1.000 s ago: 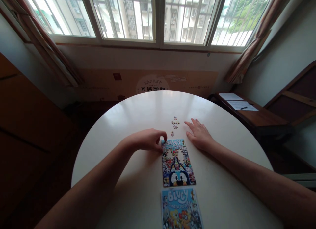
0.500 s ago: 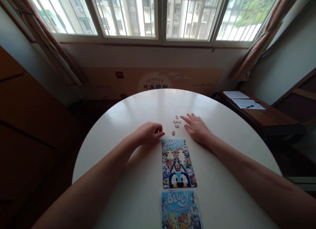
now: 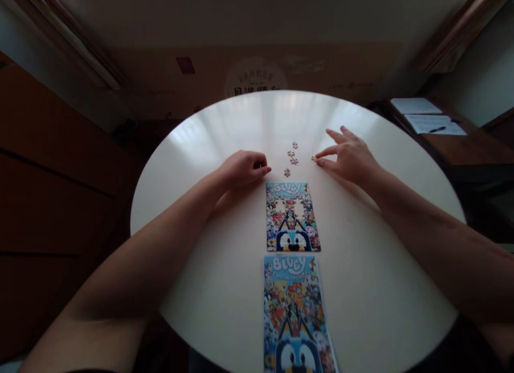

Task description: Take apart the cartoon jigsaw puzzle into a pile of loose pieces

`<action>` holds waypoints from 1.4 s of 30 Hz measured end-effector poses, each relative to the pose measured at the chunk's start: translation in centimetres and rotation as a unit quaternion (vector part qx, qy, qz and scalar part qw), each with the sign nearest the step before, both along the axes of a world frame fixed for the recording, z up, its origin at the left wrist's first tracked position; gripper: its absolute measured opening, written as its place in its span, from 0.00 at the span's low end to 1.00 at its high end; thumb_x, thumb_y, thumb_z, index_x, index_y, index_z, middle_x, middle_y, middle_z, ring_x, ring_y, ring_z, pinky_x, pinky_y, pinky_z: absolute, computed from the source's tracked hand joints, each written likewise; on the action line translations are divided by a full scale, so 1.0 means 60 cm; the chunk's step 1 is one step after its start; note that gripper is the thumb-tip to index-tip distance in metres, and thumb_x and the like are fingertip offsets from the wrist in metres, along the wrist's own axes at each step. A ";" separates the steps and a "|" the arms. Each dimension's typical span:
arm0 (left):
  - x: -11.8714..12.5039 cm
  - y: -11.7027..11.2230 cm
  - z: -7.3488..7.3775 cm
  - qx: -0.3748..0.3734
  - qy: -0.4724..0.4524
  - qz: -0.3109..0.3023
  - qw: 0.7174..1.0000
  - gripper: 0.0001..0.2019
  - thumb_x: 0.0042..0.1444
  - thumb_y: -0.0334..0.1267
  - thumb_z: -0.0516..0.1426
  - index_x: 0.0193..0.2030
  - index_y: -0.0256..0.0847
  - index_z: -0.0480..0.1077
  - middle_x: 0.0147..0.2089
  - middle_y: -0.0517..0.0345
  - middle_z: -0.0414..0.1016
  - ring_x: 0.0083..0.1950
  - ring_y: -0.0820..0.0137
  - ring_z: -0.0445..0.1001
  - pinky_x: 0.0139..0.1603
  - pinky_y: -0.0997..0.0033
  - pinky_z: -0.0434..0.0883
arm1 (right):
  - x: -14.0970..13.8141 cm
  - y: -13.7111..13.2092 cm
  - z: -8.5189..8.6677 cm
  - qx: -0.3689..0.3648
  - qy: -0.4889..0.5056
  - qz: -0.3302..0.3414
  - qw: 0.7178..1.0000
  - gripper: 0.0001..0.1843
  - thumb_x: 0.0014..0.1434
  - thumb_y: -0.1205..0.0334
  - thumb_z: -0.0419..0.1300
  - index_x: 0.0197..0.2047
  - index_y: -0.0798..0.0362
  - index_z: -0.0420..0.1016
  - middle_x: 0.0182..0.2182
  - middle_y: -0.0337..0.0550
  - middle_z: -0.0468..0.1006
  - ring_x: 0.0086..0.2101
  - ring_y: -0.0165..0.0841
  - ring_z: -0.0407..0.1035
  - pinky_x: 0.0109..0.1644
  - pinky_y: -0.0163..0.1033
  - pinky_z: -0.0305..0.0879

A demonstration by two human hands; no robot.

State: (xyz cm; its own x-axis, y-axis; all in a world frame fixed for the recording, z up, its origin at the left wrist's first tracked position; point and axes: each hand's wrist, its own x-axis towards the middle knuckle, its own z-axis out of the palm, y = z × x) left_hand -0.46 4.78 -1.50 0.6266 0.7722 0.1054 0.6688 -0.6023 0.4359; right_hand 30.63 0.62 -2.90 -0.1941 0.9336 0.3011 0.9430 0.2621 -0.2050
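A nearly whole Bluey jigsaw puzzle [image 3: 293, 217] lies mid-table on a round white table [image 3: 225, 266], with small gaps near its top. A matching reference picture [image 3: 296, 314] lies nearer me. Several loose pieces [image 3: 292, 157] sit just beyond the puzzle. My left hand [image 3: 243, 169] rests curled on the table left of the puzzle's top corner; whether anything is in it is hidden. My right hand [image 3: 348, 155] has its fingers spread, with thumb and forefinger pinching a small puzzle piece [image 3: 314, 158] on the table.
A dark wooden side table [image 3: 461, 148] with papers [image 3: 425, 121] and a pen stands at the right. A cardboard panel [image 3: 257, 73] leans against the far wall. Dark wooden furniture [image 3: 48, 169] fills the left side.
The head has tipped down, so the windows left the view. My right hand turned from lying flat to pinching a loose piece. My left hand lifted off the puzzle's corner and stays curled beside it.
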 end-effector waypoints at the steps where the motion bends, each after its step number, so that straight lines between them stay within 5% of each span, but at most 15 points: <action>1: 0.001 0.001 -0.001 0.003 -0.002 0.002 1.000 0.09 0.58 0.42 0.59 0.34 0.39 0.76 0.28 0.58 0.73 0.28 0.72 0.66 0.32 0.69 0.59 | 0.003 0.000 0.001 0.002 0.012 -0.006 1.000 0.12 0.61 0.53 0.63 0.43 0.48 0.85 0.69 0.39 0.60 0.69 0.59 0.46 0.69 0.68 0.49; 19: -0.001 -0.003 -0.001 0.009 -0.027 -0.014 0.999 0.10 0.60 0.42 0.58 0.34 0.38 0.75 0.29 0.57 0.74 0.29 0.73 0.64 0.32 0.69 0.58 | -0.001 0.007 -0.008 -0.094 0.086 -0.047 0.991 0.09 0.58 0.60 0.64 0.40 0.55 0.81 0.69 0.48 0.58 0.71 0.56 0.42 0.72 0.64 0.44; 26: -0.007 -0.001 0.000 0.003 -0.013 -0.016 1.000 0.10 0.60 0.42 0.57 0.35 0.39 0.75 0.31 0.55 0.76 0.30 0.71 0.67 0.32 0.70 0.59 | 0.001 -0.010 0.012 -0.150 0.057 0.014 0.987 0.08 0.60 0.60 0.63 0.42 0.53 0.79 0.66 0.51 0.64 0.70 0.50 0.48 0.71 0.56 0.49; 33: -0.010 0.002 -0.001 -0.006 -0.022 -0.017 1.000 0.10 0.59 0.42 0.57 0.33 0.39 0.75 0.30 0.55 0.75 0.30 0.71 0.67 0.31 0.71 0.59 | -0.001 -0.015 0.027 -0.097 0.081 -0.002 0.992 0.11 0.63 0.60 0.57 0.43 0.51 0.80 0.49 0.48 0.79 0.49 0.42 0.73 0.55 0.48 0.69; 37: -0.010 0.003 -0.001 -0.005 -0.017 -0.017 1.000 0.10 0.59 0.43 0.57 0.34 0.39 0.75 0.31 0.55 0.75 0.30 0.71 0.67 0.32 0.70 0.60 | -0.008 -0.018 0.026 -0.114 0.044 0.015 0.992 0.15 0.60 0.50 0.61 0.42 0.51 0.82 0.43 0.47 0.81 0.39 0.40 0.74 0.44 0.47 0.71; 42: -0.010 0.002 0.000 -0.006 -0.005 -0.013 1.000 0.11 0.60 0.44 0.57 0.34 0.39 0.75 0.32 0.54 0.77 0.31 0.70 0.68 0.32 0.70 0.60 | -0.018 -0.021 0.027 -0.115 0.022 -0.001 0.993 0.12 0.58 0.51 0.62 0.38 0.49 0.82 0.38 0.46 0.81 0.37 0.39 0.73 0.41 0.46 0.70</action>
State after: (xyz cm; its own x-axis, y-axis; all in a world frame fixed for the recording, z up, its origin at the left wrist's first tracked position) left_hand -1.03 4.93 -1.51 0.6459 0.7565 0.1020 0.6483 -0.6142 0.4501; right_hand 29.56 -0.61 -1.28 -0.1845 0.9789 0.0875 0.9322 0.2025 -0.3001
